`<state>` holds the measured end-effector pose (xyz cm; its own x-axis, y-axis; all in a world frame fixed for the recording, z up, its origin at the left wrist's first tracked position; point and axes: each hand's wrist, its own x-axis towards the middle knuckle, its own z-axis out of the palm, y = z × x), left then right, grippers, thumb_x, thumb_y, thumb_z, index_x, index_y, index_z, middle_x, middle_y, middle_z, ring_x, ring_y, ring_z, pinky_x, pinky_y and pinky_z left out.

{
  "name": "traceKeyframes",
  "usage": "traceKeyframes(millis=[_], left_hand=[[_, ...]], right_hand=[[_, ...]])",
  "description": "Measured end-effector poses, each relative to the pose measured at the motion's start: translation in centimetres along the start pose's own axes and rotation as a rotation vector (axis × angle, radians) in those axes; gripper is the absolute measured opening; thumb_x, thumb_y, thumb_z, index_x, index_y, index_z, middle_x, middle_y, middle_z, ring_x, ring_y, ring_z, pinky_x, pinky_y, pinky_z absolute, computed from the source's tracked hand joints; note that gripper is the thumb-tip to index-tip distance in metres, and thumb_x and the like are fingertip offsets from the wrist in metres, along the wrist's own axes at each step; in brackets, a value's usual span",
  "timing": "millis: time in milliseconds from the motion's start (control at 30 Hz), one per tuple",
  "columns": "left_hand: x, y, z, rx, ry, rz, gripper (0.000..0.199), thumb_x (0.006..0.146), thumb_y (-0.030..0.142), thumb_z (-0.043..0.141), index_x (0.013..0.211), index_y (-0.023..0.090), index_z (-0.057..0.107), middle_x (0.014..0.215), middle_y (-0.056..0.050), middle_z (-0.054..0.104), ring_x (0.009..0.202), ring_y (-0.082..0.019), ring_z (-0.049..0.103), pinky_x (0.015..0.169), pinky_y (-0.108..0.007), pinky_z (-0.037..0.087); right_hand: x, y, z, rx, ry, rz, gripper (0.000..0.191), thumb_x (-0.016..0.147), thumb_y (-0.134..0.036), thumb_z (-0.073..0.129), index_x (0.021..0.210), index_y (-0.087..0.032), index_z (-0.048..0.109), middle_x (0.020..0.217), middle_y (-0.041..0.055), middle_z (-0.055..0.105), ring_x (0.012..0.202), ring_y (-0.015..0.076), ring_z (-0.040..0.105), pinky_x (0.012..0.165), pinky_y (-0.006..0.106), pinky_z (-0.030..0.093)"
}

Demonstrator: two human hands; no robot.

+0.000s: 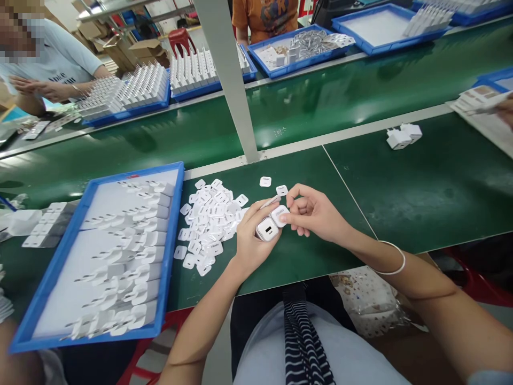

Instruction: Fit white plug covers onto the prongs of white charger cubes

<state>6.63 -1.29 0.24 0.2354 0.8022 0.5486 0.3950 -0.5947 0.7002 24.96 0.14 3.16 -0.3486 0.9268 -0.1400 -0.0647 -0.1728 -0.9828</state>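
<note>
My left hand (252, 238) is wrapped round two white plug chargers held side by side, their end faces turned up toward me. One charger (267, 230) shows a dark USB port in its face. On the other sits a white cover plate (279, 214) with small grey print. My right hand (316, 214) has its thumb on that plate, the other fingers curled. A thin white piece sticks up by my left fingers; its kind is hard to make out. A loose cover plate (281, 190) lies just past my fingertips, another (265, 182) farther off. Left of my hands is a pile of cover plates (212, 214).
A blue tray (96, 182) with rows of white plug chargers (150, 259) stands at left. Two chargers (403, 136) lie at right on the green table (433, 198). A metal post (230, 80) rises ahead. Co-workers and more blue trays (300, 51) are across the line.
</note>
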Motion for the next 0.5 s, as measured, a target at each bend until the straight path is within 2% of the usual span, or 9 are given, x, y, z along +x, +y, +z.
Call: traceKeyframes(millis=[233,367,433,500], left_hand=[[-0.3,-0.1,0.2,-0.066,0.01,-0.089,0.04,0.079,0.021,0.079,0.118,0.023,0.07,0.119,-0.008,0.071,0.106,-0.022,0.069,0.088,-0.036,0.059],[-0.1,0.1,-0.1,-0.17,0.012,-0.151,0.04,0.076,0.021,0.082,0.115,0.024,0.072,0.113,-0.006,0.073,0.105,-0.021,0.068,0.085,-0.033,0.059],[0.1,0.2,-0.3,-0.208,-0.014,-0.157,0.041,0.074,0.02,0.083,0.113,0.025,0.073,0.109,-0.006,0.074,0.103,-0.02,0.068,0.083,-0.032,0.058],[0.2,0.2,-0.5,-0.238,-0.044,-0.152,0.041,0.072,0.019,0.084,0.112,0.024,0.073,0.108,-0.005,0.074,0.103,-0.02,0.068,0.084,-0.033,0.058]], right_hand=[[-0.2,0.7,0.3,-0.049,0.015,-0.078,0.039,0.075,-0.037,0.084,0.085,-0.02,0.05,0.049,-0.0112,0.047,0.041,0.0062,0.045,0.043,0.018,0.038],[0.3,1.3,0.1,0.034,-0.077,-0.07,0.048,0.072,-0.04,0.087,0.085,-0.021,0.045,0.046,-0.0132,0.043,0.041,0.0055,0.04,0.045,0.018,0.034],[0.6,1.4,-0.2,0.104,-0.127,-0.088,0.046,0.078,-0.047,0.081,0.087,-0.022,0.043,0.048,-0.0116,0.047,0.042,0.006,0.04,0.043,0.017,0.032],[0.9,1.3,-0.6,0.131,-0.102,-0.15,0.038,0.087,-0.051,0.07,0.091,-0.022,0.046,0.051,-0.0091,0.05,0.044,0.0063,0.04,0.043,0.018,0.032]])
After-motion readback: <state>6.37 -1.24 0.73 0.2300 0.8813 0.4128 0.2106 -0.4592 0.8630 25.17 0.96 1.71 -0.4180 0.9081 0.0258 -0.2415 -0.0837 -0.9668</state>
